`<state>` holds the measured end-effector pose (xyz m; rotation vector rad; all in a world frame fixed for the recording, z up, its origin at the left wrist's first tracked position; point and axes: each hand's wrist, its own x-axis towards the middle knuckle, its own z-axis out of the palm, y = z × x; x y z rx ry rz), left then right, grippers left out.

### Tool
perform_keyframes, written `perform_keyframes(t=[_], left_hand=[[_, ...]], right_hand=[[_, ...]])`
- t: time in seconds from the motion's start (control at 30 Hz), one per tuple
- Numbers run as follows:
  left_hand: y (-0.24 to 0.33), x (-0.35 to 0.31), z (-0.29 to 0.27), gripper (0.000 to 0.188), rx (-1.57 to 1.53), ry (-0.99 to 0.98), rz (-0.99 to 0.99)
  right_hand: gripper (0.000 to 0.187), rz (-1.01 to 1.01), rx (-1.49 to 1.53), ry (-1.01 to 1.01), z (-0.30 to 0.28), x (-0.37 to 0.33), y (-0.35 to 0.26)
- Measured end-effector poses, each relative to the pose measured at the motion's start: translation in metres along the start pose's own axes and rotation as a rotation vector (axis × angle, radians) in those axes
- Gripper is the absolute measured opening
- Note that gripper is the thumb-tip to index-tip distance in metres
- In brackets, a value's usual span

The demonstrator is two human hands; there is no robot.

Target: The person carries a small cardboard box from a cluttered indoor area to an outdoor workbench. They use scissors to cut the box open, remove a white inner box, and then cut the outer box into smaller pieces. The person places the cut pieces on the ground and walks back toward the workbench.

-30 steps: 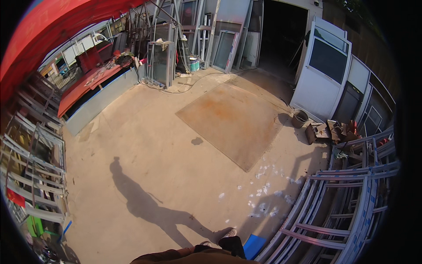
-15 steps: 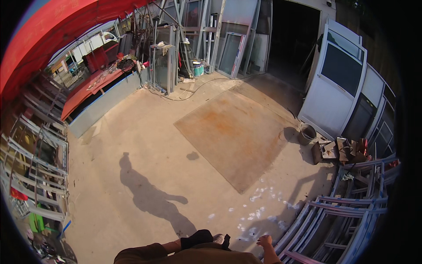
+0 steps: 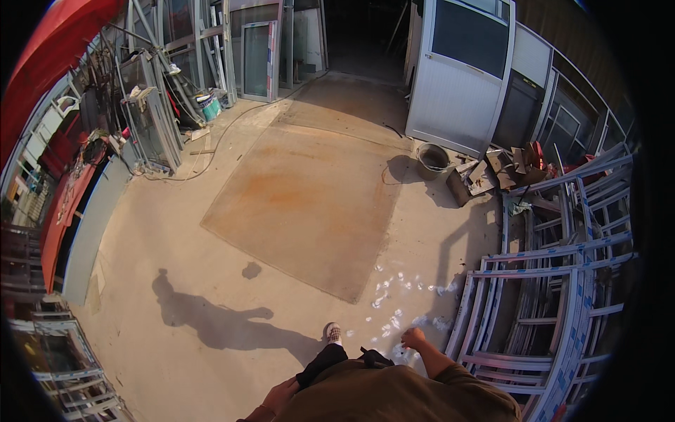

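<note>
My right hand (image 3: 413, 339) hangs in front of me at the right of my body. Its fingers are loosely curled, and nothing shows in them. My left hand (image 3: 281, 394) is low beside my dark trouser leg (image 3: 322, 364); its fingers are mostly out of sight against the leg. One patterned shoe (image 3: 333, 333) shows ahead of me on the pale concrete floor (image 3: 225, 264). Right of my right hand lie stacked pale window frames (image 3: 485, 309) with blue-marked film. White smudges (image 3: 394, 299) spot the floor just beyond that hand.
A rust-stained flat sheet (image 3: 302, 211) covers the floor ahead, leading to a dark doorway (image 3: 362, 42). Beside it stand a bucket (image 3: 431, 160), scrap pieces (image 3: 485, 176) and a leaning white door (image 3: 457, 91). At left are glazed frames (image 3: 151, 119) and a red-topped bench (image 3: 67, 211). A cable crosses the floor.
My view has turned to the right and moved forward, so the doorway, sheet and bucket sit further left. A shoe now shows further ahead. My left hand has come into view.
</note>
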<state>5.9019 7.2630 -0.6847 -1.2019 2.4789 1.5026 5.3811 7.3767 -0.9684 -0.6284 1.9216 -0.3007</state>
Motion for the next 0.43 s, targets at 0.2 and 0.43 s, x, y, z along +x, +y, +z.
perform_keyframes(t=[0.2,0.43], left_hand=[[0.016,0.088,-0.117,0.044,0.016,0.185,0.186],[0.032,0.284,-0.299,0.044,-0.061,-0.134,-0.284]], right_hand=[[0.020,0.506,0.644,-0.020,-0.045,-0.021,0.083],[0.072,0.341,0.512,0.107,-0.128,0.062,-0.003]])
